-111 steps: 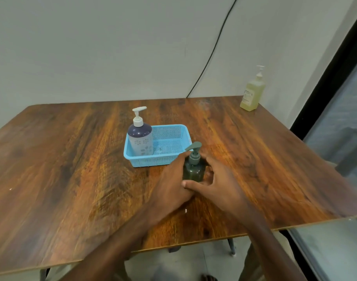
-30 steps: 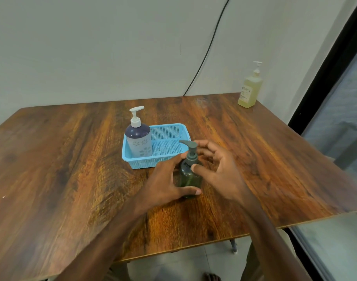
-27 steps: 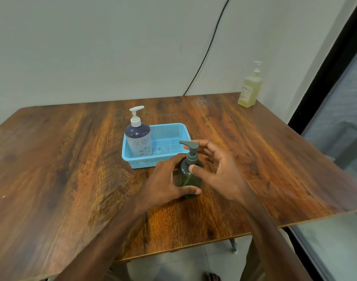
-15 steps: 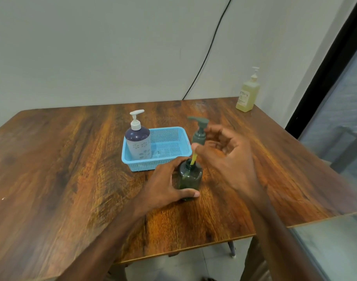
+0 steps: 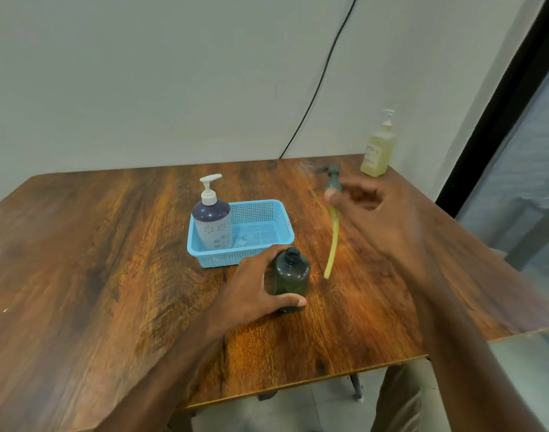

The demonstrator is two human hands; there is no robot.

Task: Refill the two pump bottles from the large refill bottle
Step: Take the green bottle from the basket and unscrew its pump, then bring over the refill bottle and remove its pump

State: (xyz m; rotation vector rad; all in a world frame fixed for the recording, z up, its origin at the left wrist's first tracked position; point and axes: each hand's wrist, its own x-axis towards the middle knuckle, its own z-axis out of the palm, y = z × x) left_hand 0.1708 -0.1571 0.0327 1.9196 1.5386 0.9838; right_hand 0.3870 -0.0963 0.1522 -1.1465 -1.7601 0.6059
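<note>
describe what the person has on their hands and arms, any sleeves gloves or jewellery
Both forearms are bare as far as the frame shows; no sleeves are in view. The left hand and right hand wear no gloves, and no watch, band or ring shows. The right hand is motion-blurred, so a thin ring could be missed.

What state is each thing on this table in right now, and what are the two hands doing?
Green bottle, upright, neck open, pump off.
Pump, out of the bottle, tube dangling in the air.
Left hand, grips the green bottle.
Right hand, holds the pump.
Purple bottle, upright in the basket, pump on.
Yellow refill bottle, upright at the far corner, pump on.
</note>
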